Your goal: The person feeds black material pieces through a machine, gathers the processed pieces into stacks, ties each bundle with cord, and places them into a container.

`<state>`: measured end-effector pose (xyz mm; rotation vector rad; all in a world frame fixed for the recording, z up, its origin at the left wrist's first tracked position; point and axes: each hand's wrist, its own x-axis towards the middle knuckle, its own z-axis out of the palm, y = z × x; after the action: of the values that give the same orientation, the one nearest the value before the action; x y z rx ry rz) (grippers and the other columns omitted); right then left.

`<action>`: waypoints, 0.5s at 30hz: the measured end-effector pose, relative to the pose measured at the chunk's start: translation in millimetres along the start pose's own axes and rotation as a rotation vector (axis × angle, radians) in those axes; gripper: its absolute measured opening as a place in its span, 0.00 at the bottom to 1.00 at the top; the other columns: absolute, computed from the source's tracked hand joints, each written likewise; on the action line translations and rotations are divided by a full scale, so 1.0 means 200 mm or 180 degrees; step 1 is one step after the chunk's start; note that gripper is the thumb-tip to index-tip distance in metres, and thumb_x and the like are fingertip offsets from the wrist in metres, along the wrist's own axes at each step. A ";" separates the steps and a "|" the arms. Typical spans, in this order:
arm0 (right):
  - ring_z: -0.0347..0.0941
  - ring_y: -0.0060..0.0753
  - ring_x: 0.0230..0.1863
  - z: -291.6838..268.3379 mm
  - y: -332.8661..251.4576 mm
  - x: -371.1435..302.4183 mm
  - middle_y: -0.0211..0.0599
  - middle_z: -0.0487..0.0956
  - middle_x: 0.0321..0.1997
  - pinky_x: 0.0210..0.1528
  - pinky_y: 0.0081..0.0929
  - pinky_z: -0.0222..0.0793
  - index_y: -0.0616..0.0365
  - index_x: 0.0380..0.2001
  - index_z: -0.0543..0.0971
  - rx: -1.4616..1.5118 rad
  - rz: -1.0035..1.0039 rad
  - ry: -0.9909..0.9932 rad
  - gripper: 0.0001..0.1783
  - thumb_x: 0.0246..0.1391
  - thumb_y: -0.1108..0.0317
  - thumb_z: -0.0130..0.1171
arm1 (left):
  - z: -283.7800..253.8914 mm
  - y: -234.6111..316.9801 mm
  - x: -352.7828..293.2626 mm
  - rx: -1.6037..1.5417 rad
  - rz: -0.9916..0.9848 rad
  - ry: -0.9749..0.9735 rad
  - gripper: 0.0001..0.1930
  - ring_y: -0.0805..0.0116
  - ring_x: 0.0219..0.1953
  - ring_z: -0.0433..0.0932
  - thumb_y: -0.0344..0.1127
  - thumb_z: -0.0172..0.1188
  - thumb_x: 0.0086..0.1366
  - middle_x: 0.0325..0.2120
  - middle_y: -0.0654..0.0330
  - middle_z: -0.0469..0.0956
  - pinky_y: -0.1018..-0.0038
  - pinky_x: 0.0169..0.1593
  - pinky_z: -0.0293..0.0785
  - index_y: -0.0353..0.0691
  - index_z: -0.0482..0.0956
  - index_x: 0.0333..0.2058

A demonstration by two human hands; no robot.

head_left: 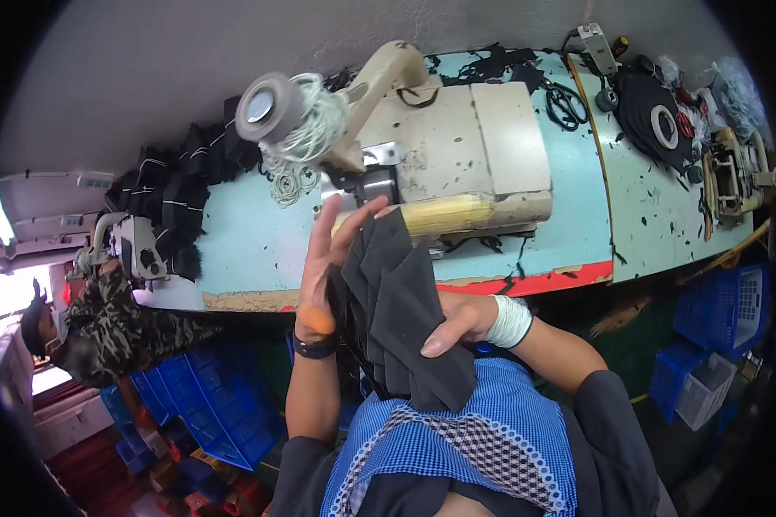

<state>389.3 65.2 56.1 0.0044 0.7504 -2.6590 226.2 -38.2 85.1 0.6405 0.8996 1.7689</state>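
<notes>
A stack of dark grey fabric pieces point(405, 310) hangs over my lap, its layers fanned and folded. My right hand point(461, 323) grips its right side, thumb on top and the other fingers hidden underneath. White cord point(511, 321) is wound round my right wrist. My left hand point(323, 258) is stretched upright along the stack's left edge, fingers extended and apart, the cloth beside its palm. Just beyond the fingertips stands a beige sewing machine point(457, 146); yellow tape point(448, 214) covers its front edge. Tangled white cord point(315, 121) hangs by a grey tape roll point(272, 108) on its arm.
Bundled black pieces point(185, 164) lie at the table's far left. Black scissors point(566, 105) and black strip coils point(651, 112) lie to the right. Blue crates point(220, 405) stand lower left, another crate point(724, 310) at right. A person in camouflage point(116, 327) works at left.
</notes>
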 end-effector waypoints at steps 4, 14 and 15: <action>0.67 0.37 0.60 0.07 0.11 0.32 0.48 0.70 0.60 0.63 0.32 0.62 0.68 0.63 0.60 -0.0106 -0.0094 0.0094 0.46 0.44 0.58 0.68 | -0.38 0.08 -0.09 -0.0677 -0.0293 -0.0259 0.51 0.43 0.58 0.69 0.62 0.73 0.45 0.62 0.33 0.57 0.54 0.59 0.69 0.45 0.63 0.63; 0.71 0.37 0.57 0.35 0.48 1.19 0.45 0.72 0.57 0.62 0.33 0.65 0.65 0.63 0.60 0.1520 -0.1261 0.1688 0.40 0.54 0.54 0.60 | -1.18 0.51 -0.25 0.0742 -0.0294 -0.0684 0.32 0.50 0.55 0.73 0.44 0.70 0.55 0.53 0.43 0.72 0.58 0.58 0.68 0.31 0.72 0.53; 0.71 0.37 0.57 0.37 0.47 1.26 0.45 0.72 0.57 0.62 0.33 0.65 0.65 0.63 0.60 0.1522 -0.1279 0.1724 0.40 0.54 0.54 0.60 | -1.22 0.55 -0.25 0.1705 -0.0114 -0.0093 0.35 0.53 0.58 0.71 0.46 0.68 0.58 0.55 0.47 0.71 0.58 0.60 0.67 0.32 0.67 0.58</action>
<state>195.7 -134.8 46.3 0.8023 0.2472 -3.1988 -1.0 -176.3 31.9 0.9788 1.3712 1.4819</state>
